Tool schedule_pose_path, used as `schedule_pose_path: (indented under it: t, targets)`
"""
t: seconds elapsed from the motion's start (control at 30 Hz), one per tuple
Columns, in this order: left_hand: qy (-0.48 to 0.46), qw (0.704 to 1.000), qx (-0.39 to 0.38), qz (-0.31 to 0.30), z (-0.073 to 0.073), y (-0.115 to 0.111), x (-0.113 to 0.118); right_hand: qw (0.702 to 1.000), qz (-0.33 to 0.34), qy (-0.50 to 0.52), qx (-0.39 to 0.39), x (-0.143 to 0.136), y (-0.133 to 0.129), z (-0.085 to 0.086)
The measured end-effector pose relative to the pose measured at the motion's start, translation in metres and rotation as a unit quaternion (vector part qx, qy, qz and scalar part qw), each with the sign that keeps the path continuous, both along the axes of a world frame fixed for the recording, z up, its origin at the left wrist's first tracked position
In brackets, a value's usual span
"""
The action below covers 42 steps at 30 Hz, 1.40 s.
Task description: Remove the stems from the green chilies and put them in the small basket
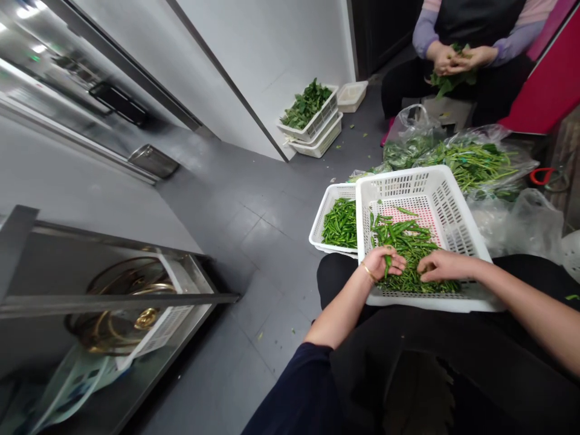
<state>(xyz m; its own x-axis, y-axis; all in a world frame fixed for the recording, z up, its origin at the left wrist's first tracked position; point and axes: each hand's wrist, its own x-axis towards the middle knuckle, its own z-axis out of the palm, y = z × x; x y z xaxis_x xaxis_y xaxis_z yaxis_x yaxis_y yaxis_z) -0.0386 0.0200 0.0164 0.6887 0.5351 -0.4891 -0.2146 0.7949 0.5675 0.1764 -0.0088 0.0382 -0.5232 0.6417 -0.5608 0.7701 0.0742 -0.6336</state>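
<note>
A white perforated basket [471,226] rests on my lap, with green chili peppers [401,232] heaped in its near half. My left hand [378,261] is over the heap, palm turned up, a green chili [388,266] lying under its thumb. Close to its right, my right hand [441,266] reaches down at the heap with fingers curled together; whatever is between the fingertips is hidden. A second, lower white basket [317,226] with more green chilies [339,222] stands to the left, partly covered by the first.
Clear bags of leafy greens [475,163] lie beyond the basket. A co-worker's hands [462,59] hold leaves at the upper right. Stacked white baskets [317,145] with greens stand by the wall. A metal shelf [190,302] is at the left, on the grey floor [254,241].
</note>
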Motion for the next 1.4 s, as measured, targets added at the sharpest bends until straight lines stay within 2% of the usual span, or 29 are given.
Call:
schedule_pose_path:
  t: [0.1, 0.17, 0.23, 0.3, 0.37, 0.43, 0.53, 0.63, 0.7, 0.8, 0.87, 0.93, 1.0, 1.07, 1.17, 1.2, 1.23, 1.27, 1.33, 1.4]
  targets:
    - [0.002, 0.993, -0.021, 0.118, 0.001, 0.011, -0.002, 0.972, -0.097, -0.179, 0.114, 0.008, 0.032, -0.029]
    - [-0.001, 0.990, -0.013, 0.143, 0.002, 0.016, -0.001, 0.950, -0.140, -0.243, 0.136, 0.001, 0.047, -0.046]
    - [0.014, 0.990, -0.005, 0.141, 0.002, 0.018, 0.001, 0.942, -0.150, -0.268, 0.136, -0.010, 0.054, -0.056]
    - [0.054, 0.990, 0.001, 0.128, -0.001, 0.018, 0.006, 0.943, -0.148, -0.264, 0.140, -0.018, 0.053, -0.057]
    - [0.099, 0.989, 0.006, 0.111, -0.006, 0.015, 0.014, 0.948, -0.134, -0.242, 0.159, -0.020, 0.044, -0.050]
    - [0.127, 0.987, 0.015, 0.101, -0.011, 0.013, 0.022, 0.956, -0.084, -0.196, 0.201, -0.020, 0.030, -0.038]
    - [0.132, 0.988, 0.035, 0.066, -0.014, 0.011, 0.030, 0.963, 0.026, -0.073, 0.258, -0.017, 0.010, -0.023]
    - [0.131, 0.991, 0.032, 0.026, -0.010, 0.014, 0.025, 0.972, 0.085, -0.009, 0.220, -0.008, 0.007, -0.023]
    - [0.130, 0.990, 0.019, 0.048, -0.006, 0.018, 0.017, 0.974, 0.053, -0.076, 0.206, -0.001, 0.019, -0.033]
    - [0.109, 0.991, -0.011, 0.075, 0.000, 0.020, 0.005, 0.953, -0.006, -0.204, 0.224, -0.002, 0.041, -0.052]
    - [0.095, 0.993, -0.015, 0.070, 0.001, 0.018, 0.001, 0.944, 0.002, -0.241, 0.226, -0.009, 0.050, -0.060]
    - [0.105, 0.991, 0.015, 0.086, -0.001, 0.015, 0.001, 0.940, 0.012, -0.250, 0.230, -0.015, 0.053, -0.061]
    - [0.151, 0.979, 0.082, 0.108, -0.005, 0.012, 0.004, 0.943, 0.013, -0.231, 0.239, -0.017, 0.050, -0.056]
    - [0.227, 0.951, 0.189, 0.094, -0.009, 0.011, 0.011, 0.952, 0.020, -0.183, 0.244, -0.016, 0.043, -0.045]
    - [0.323, 0.879, 0.351, 0.007, -0.007, 0.010, 0.019, 0.969, 0.013, -0.076, 0.236, -0.010, 0.028, -0.023]
    - [0.330, 0.862, 0.383, -0.026, -0.005, 0.009, 0.020, 0.975, 0.003, -0.037, 0.221, -0.007, 0.021, -0.017]
    - [0.319, 0.858, 0.396, -0.063, -0.002, 0.007, 0.020, 0.982, -0.009, 0.002, 0.190, -0.005, 0.016, -0.011]
    - [0.294, 0.866, 0.392, -0.101, 0.001, 0.005, 0.018, 0.989, -0.023, 0.043, 0.142, -0.001, 0.011, -0.007]
    - [0.218, 0.900, 0.342, -0.158, 0.008, 0.000, 0.009, 0.989, -0.063, 0.129, 0.026, 0.004, 0.008, -0.005]
    - [0.142, 0.945, 0.260, -0.141, 0.013, -0.003, -0.001, 0.972, -0.136, 0.186, -0.039, 0.006, 0.015, -0.012]
